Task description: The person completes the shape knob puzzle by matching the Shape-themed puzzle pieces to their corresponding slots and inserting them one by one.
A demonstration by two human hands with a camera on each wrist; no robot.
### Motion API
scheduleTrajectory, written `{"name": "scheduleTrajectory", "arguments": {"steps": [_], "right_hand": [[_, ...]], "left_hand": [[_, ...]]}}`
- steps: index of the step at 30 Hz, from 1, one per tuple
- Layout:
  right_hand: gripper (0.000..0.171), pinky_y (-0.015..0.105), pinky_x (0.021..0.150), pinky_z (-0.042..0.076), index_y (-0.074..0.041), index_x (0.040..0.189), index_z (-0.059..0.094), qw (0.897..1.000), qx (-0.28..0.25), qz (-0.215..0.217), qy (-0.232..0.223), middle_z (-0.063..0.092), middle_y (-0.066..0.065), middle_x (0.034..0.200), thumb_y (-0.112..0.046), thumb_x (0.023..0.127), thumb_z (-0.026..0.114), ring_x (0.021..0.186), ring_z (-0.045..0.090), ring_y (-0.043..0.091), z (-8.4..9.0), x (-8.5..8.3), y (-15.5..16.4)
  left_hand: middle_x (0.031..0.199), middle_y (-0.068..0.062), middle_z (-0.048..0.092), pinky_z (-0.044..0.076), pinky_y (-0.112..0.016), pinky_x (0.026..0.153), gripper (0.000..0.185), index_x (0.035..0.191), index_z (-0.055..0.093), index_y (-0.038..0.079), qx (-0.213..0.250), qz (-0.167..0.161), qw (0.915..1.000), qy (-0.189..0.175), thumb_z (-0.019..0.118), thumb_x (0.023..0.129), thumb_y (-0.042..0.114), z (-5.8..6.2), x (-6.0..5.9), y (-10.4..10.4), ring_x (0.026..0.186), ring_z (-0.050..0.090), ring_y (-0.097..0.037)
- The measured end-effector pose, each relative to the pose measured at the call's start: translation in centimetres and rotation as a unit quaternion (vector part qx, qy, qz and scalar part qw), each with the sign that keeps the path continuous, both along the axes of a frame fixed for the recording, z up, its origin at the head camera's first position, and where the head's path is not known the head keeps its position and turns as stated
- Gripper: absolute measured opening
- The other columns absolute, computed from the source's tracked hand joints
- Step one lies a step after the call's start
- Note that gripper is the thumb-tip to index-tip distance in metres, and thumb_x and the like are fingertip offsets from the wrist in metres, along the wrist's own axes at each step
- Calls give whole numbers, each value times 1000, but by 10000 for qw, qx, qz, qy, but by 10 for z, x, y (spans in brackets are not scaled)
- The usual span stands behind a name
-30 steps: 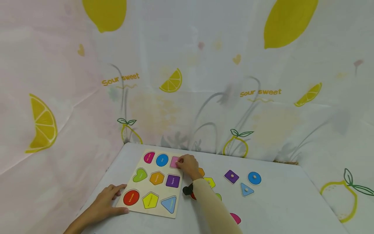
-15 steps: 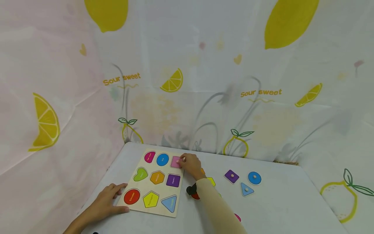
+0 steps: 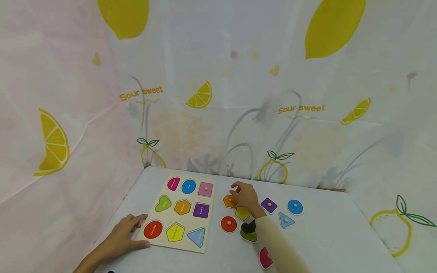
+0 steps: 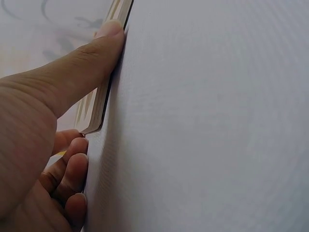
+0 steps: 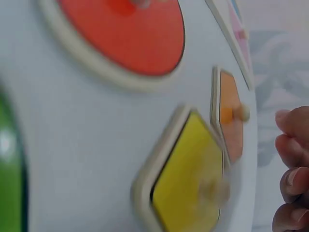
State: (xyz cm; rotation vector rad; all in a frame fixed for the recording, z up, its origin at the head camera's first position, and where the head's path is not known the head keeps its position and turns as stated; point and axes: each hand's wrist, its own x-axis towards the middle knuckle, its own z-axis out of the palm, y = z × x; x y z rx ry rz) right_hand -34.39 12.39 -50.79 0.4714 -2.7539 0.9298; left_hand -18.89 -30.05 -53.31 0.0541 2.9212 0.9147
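Left hand (image 3: 121,237): thumb and forefinger are spread wide about the near-left corner of the puzzle board (image 3: 165,218), touching its edges. In the left wrist view, only a strip of the board shows behind the thumb; the other fingers are loosely curled at the corner. Whether any fingertip reaches beneath the board cannot be determined.

Right hand (image 3: 245,197): thumb and forefinger are slightly parted, with a narrow gap between them, above the orange hexagon piece (image 3: 227,203). The right wrist view cuts this hand off at the frame edge and shows the fingers apart from the hexagon's knob (image 5: 240,112).

Left of the right fingers, the pink square piece (image 3: 201,190) sits on the board, knob up. Just nearer the wearer than these fingers lies the yellow pentagon piece (image 3: 241,214); its knob is blurred in the right wrist view. Beyond it are the red round piece (image 3: 225,227) and the green piece (image 3: 250,238), the latter partly covered by the black wrist device (image 3: 248,226); its full outline cannot be read. The sleeve (image 3: 281,244) hides part of the magenta piece (image 3: 264,259). Right of the fingers lie the purple piece (image 3: 266,207), light blue triangle (image 3: 285,223) and blue round piece (image 3: 293,210).
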Motion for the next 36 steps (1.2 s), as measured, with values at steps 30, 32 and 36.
{"name": "scheduleTrajectory", "arguments": {"steps": [30,32,36], "right_hand": [[24,30,59,43,-5,111,76,9920,-149,-1248,115,68,1,81,-23,93,77,70,55,16,3,37,162],[24,31,62,43,-5,111,76,9904,-84,-1382,53,68,1,82,-22,93,77,71,56,16,3,40,169],[25,34,67,45,-2,111,76,9886,-131,-1501,-22,69,5,85,-20,93,76,74,58,19,4,47,183]], "left_hand": [[97,-2,51,49,-37,75,107,144,57,10,-34,136,9998,-123,96,55,53,-3,-2,0,92,48,-21],[97,-2,50,49,-37,75,106,144,57,8,-40,86,9999,-97,96,56,52,-3,-3,0,92,48,-21],[97,-2,50,48,-37,75,103,143,57,6,-70,38,10000,-51,96,58,50,-1,-3,0,92,47,-21]]}}
